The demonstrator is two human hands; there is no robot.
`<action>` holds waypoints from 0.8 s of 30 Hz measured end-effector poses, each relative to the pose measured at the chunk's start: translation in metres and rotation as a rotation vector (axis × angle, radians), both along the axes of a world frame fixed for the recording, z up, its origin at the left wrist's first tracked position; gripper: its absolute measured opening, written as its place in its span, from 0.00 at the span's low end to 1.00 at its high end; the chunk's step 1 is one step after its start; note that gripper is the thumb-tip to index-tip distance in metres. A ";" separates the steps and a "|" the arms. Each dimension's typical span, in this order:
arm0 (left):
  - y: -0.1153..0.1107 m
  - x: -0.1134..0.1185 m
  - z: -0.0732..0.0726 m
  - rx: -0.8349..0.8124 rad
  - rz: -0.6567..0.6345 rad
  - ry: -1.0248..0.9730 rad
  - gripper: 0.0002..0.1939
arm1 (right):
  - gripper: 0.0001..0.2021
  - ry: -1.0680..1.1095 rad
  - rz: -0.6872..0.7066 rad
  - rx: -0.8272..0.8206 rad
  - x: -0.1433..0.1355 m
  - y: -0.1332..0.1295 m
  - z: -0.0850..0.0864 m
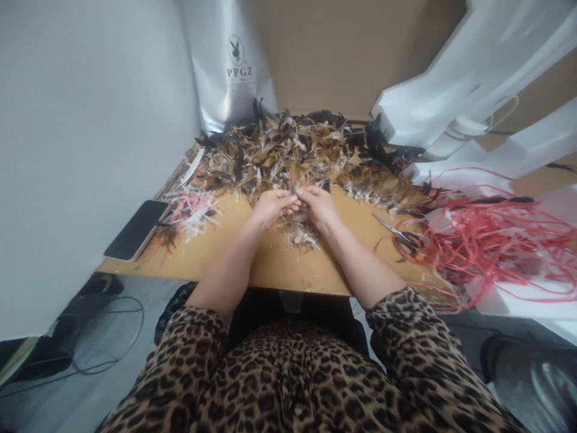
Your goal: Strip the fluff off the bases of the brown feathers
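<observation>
Brown, black and white feathers [288, 144] lie in a wide heap across the back of the tan table [288, 270]. In front of the heap my left hand [276, 207] and my right hand [315, 207] meet with pinched fingers. A small brownish feather tuft [294, 180] rises between the fingertips, and both hands grip it. Below the hands lies a small bunch of feathers with pale ends [302, 236], partly hidden by them.
A dark phone [137, 230] and pink-and-white strips [192, 210] are at the left. Scissors [396, 231] lie at the right beside tangled red ribbon [491, 240]. A silver bag [229, 72] stands behind, with white panels [433, 78] at the back right.
</observation>
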State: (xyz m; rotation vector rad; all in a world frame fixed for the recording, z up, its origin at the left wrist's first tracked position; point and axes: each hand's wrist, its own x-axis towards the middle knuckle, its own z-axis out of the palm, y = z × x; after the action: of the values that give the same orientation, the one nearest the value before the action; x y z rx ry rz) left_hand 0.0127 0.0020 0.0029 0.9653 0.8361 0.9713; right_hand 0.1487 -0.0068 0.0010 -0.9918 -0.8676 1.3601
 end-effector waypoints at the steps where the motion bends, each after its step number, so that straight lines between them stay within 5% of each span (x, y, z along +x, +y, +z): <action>1: 0.000 0.000 0.001 0.002 0.000 0.010 0.05 | 0.16 -0.009 0.003 0.002 0.000 0.000 0.000; 5: 0.001 -0.003 0.005 0.032 0.061 -0.015 0.06 | 0.12 -0.129 -0.026 0.083 0.005 0.004 -0.003; 10: 0.007 -0.010 0.007 0.047 0.232 -0.130 0.07 | 0.03 -0.787 -0.062 0.431 0.023 0.010 -0.009; 16: 0.008 -0.012 0.005 0.033 0.241 -0.130 0.08 | 0.12 -1.358 0.076 0.644 0.027 0.004 -0.008; 21: 0.007 -0.009 0.005 0.044 0.215 -0.127 0.08 | 0.14 -1.545 0.084 0.682 0.020 0.002 -0.008; 24: 0.005 -0.009 0.007 0.034 0.217 -0.108 0.08 | 0.11 -1.459 0.081 0.665 0.019 0.008 -0.013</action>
State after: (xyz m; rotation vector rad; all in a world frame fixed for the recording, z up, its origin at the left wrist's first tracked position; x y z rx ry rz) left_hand 0.0039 0.0073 0.0102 0.8548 0.8469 1.2174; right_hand 0.1678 0.0008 -0.0122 -1.3185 -2.2368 0.1009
